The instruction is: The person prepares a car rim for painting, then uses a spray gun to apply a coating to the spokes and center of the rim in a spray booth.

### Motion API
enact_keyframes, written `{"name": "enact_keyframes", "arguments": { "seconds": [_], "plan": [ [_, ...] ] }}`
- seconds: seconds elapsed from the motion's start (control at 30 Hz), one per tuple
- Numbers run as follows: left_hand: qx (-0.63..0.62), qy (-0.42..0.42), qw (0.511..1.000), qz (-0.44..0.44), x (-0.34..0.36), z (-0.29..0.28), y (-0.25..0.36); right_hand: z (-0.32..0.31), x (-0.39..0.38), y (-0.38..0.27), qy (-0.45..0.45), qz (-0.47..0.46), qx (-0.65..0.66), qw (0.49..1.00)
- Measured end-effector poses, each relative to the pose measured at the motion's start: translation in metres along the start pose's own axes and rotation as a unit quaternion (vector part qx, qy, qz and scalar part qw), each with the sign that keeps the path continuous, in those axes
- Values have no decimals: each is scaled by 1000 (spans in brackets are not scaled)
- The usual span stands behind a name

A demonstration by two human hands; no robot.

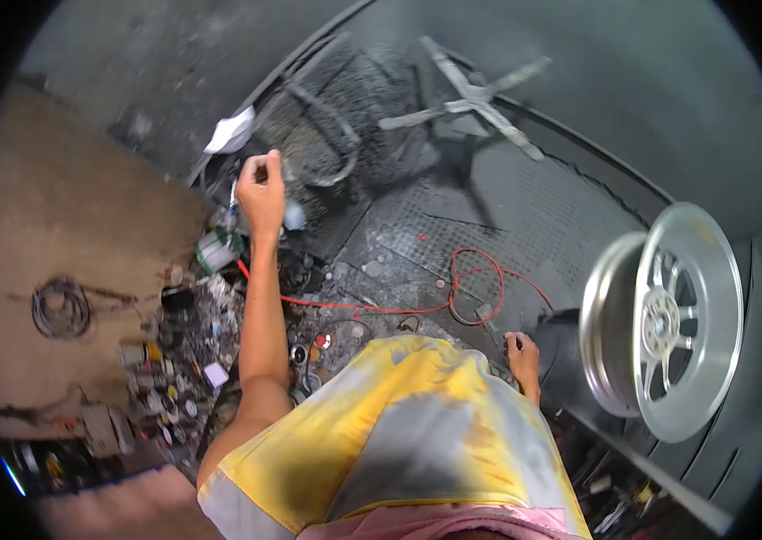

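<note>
My left hand [261,193] is stretched forward at the upper left with its fingers curled closed. Whatever it may hold is hidden or too small to name. Beyond its fingertips is a crumpled white sheet [231,132], and a pale rounded object [294,215] shows beside the wrist. My right hand [522,357] hangs low at my right side, fingers curled in, with nothing visible in them. Farther right, a bare silver wheel rim [689,321] is held up on a dark support [565,317], apart from that hand.
A red hose [363,309] loops over the grimy floor and passes behind my left forearm. Cans and clutter [170,396] crowd the left, near a coiled cable [62,308]. A grey cross-shaped stand [475,93] stands ahead, before the grey wall [642,81].
</note>
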State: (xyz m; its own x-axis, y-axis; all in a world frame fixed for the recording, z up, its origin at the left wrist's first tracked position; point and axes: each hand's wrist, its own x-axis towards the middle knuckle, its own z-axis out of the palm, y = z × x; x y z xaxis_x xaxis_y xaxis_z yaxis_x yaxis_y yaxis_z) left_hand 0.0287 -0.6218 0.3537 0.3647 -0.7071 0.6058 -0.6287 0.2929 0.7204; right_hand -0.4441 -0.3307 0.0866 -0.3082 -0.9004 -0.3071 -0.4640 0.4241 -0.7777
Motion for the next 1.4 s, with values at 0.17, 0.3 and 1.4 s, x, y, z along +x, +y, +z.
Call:
{"name": "enact_keyframes", "arguments": {
  "seconds": [0.17, 0.3, 1.4],
  "plan": [
    [223, 22, 974, -33, 28, -92, -179, 50, 42, -119, -101, -100, -84, 986],
    [338, -104, 935, -39, 39, -112, -271, 97, 66, -217, -143, -178, -102, 968],
    [-465, -441, 768, 19, -157, 99, 288, -153, 16, -409, 387, -335, -5, 859]
  ]
}}
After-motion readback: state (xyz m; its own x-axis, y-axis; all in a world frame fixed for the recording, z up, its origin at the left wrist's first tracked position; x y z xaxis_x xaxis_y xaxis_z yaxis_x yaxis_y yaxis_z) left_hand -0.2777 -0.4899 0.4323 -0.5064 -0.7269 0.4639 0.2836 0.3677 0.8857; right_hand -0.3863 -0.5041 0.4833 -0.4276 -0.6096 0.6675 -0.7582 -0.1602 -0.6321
